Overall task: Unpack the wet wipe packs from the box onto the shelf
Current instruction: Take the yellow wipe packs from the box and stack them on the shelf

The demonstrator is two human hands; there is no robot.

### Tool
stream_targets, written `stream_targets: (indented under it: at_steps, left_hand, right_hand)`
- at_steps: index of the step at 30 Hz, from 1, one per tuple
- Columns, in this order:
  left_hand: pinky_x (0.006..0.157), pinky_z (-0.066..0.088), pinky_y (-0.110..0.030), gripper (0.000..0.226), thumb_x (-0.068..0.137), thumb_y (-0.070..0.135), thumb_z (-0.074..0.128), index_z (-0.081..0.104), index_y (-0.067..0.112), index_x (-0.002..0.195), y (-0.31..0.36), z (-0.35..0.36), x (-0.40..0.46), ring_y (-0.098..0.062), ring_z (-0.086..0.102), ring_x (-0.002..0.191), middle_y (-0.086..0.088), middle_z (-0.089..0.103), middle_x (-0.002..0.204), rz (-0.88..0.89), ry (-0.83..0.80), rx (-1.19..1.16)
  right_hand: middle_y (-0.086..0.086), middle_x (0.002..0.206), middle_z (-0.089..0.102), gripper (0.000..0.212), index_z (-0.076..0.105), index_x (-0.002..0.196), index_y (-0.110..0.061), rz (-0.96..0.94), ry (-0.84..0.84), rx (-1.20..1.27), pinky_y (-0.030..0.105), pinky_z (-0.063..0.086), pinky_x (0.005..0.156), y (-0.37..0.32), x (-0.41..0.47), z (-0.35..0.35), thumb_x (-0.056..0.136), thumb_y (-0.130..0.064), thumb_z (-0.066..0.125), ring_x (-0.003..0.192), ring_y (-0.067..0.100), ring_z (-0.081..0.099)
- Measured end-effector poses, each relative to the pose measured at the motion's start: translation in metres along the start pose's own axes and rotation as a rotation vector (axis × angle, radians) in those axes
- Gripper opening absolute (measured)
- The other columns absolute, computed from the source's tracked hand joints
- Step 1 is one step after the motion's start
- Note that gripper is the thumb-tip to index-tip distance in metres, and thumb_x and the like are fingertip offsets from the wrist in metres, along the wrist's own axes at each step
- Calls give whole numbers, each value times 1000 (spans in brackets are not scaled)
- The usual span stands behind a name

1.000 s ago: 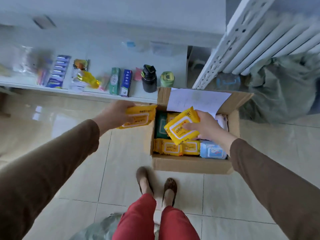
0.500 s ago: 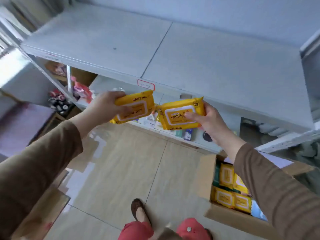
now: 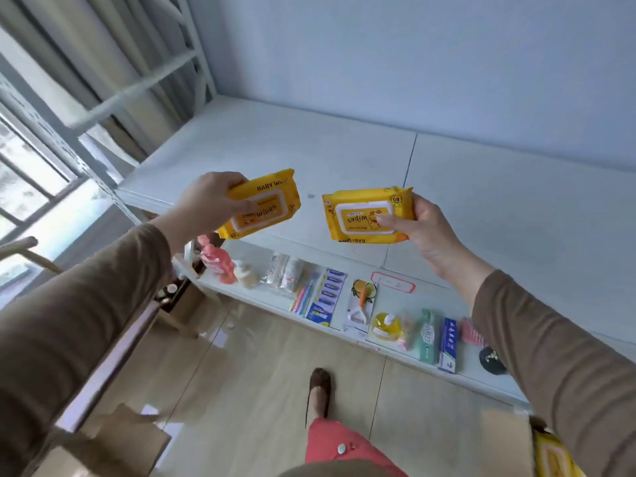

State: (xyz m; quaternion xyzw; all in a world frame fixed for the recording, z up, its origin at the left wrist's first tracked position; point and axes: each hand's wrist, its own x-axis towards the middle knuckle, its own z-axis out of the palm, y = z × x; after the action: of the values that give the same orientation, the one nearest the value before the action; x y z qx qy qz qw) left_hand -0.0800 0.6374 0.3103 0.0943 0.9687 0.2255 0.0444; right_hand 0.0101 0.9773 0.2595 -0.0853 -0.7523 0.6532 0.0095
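Note:
My left hand (image 3: 206, 204) grips a yellow baby wipes pack (image 3: 266, 204) by its left end. My right hand (image 3: 425, 228) grips a second yellow wipes pack (image 3: 364, 213) by its right end, label upside down. Both packs hang side by side, apart, above the front edge of the white upper shelf (image 3: 344, 149). The cardboard box (image 3: 506, 438) shows only at the bottom right corner, with a yellow pack (image 3: 554, 459) inside it.
A lower shelf (image 3: 395, 342) holds several small goods: toothbrushes, razors, a peeler, toothpaste boxes, a pink bottle. A red-framed label (image 3: 392, 282) sits on the upper shelf's front edge. The white shelf frame (image 3: 192, 56) stands at left. Brown cardboard (image 3: 113, 438) lies on the floor at left.
Both hands rose from the box to the upper shelf with their packs. The packs moved apart. The view swung up, so the box slid to the bottom right corner.

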Motion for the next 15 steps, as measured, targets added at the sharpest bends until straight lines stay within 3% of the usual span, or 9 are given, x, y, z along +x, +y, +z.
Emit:
stream_targets:
  at_steps: [4,8,15]
  left_hand:
    - [76,54,-46,19,83,32,72,64,26,99,-47,-19,84,-30,62,85,-3,66,89,7,-5,24]
    - [63,43,-33,17,89,28,67,59,22,102,-85,-39,158,-27,56,80,-5,60,91,1,7,89]
    - [60,49,-33,13,91,28,65,58,23,100,-146,-60,304,-23,59,78,-2,61,90,87,-25,115]
  right_hand:
    - [2,112,74,41,66,121,-21,-3,-10,-2,39,55,92,-10,93,40,82,-16,78,106,22,69]
    - [2,110,74,37,68,116,-25,1,2,7,35,56,89,-27,176,86,82,-14,78,104,21,70]
    - [-1,102,76,26,72,102,-23,-4,142,2,35,58,83,-39,311,153,78,-21,82,96,18,73]
